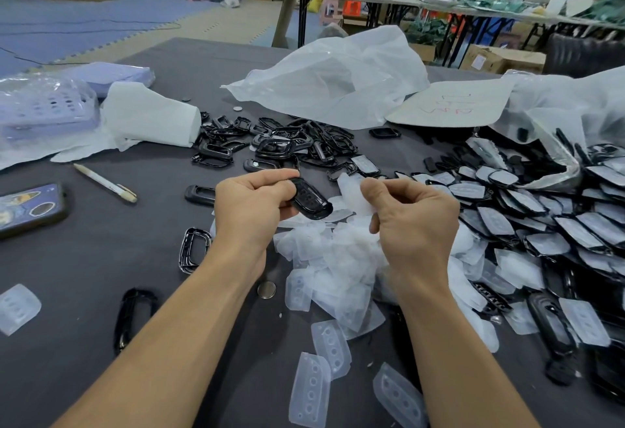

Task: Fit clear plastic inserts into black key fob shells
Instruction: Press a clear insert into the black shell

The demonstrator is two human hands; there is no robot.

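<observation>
My left hand (252, 206) grips a black key fob shell (311, 201) above the table, its free end pointing right. A short gap away, my right hand (411, 221) pinches a clear plastic insert (351, 195) between thumb and fingers. Below both hands lies a heap of clear inserts (334, 268). Several more inserts (309, 390) lie loose near the front edge. A pile of empty black shells (277, 141) sits behind the hands. Shells with inserts in them (541, 224) are spread out on the right.
On the dark table (84, 258), a phone (32, 207) and a pen (105, 183) lie at the left. A roll of white paper (152, 116) and a lilac basket (44, 109) are at back left. White plastic bags (338, 75) are behind. A coin cell (266, 289) sits between my forearms.
</observation>
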